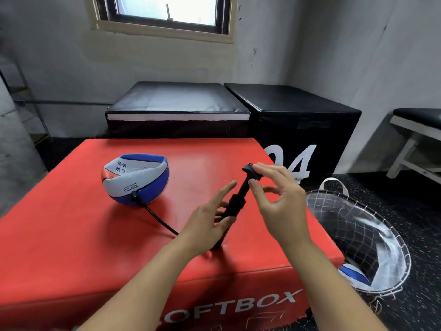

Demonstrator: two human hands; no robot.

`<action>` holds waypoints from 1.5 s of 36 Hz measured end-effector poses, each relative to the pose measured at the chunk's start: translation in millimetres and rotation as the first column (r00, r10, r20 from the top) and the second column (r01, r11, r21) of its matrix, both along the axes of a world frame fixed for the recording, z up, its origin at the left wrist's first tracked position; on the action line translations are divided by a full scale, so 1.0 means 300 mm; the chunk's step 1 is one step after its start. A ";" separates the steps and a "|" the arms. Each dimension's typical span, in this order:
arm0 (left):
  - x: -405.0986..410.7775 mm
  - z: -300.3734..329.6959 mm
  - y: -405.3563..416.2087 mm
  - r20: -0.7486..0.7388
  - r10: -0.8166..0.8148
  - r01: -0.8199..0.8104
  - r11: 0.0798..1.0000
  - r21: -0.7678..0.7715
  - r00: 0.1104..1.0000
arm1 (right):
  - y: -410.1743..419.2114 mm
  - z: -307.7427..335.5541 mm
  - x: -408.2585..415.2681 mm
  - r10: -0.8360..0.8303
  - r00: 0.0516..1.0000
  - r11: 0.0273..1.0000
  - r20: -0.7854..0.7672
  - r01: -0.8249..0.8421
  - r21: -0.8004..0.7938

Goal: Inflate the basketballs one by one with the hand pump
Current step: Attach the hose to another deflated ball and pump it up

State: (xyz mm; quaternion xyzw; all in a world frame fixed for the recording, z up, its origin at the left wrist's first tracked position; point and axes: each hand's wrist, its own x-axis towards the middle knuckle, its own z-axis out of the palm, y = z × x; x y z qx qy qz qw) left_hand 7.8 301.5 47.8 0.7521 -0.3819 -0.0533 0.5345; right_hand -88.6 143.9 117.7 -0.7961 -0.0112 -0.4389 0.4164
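Deflated basketball, blue, white and red, lying caved-in on the left part of the red soft box; its top is collapsed into a bowl. A black hose plugs into the ball's valve on its near side and runs right toward the hand pump, which stands tilted on the box between the two hands. Left hand: fingers nearly straight, laid along the pump barrel, steadying but not wrapped round it. Right hand: fingers loosely spread, fingertips resting on the T-handle at the top of the raised plunger, without a firm hold. Far right, on the floor: mesh basket with another ball inside.

Risks, as judged: with neither hand gripping, a downstroke could tip the leaning pump or skid its base on the padded surface; a sideways jerk could tug the hose and pull or bend the needle in the valve, letting the light, slack ball slide.
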 end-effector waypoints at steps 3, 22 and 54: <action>0.005 0.001 0.008 0.002 0.008 -0.008 1.000 -0.020 1.000 | 0.015 -0.027 0.017 0.040 0.998 0.999 -0.047 -0.040 -0.003; -0.047 0.014 -0.046 0.079 0.031 -0.040 0.993 0.109 0.996 | -0.046 -0.063 -0.043 -0.045 0.991 0.998 -0.124 0.050 0.041; -0.030 0.010 -0.027 0.031 0.018 -0.020 0.996 0.083 0.999 | 0.004 -0.021 -0.004 -0.072 0.997 0.997 0.015 0.071 0.037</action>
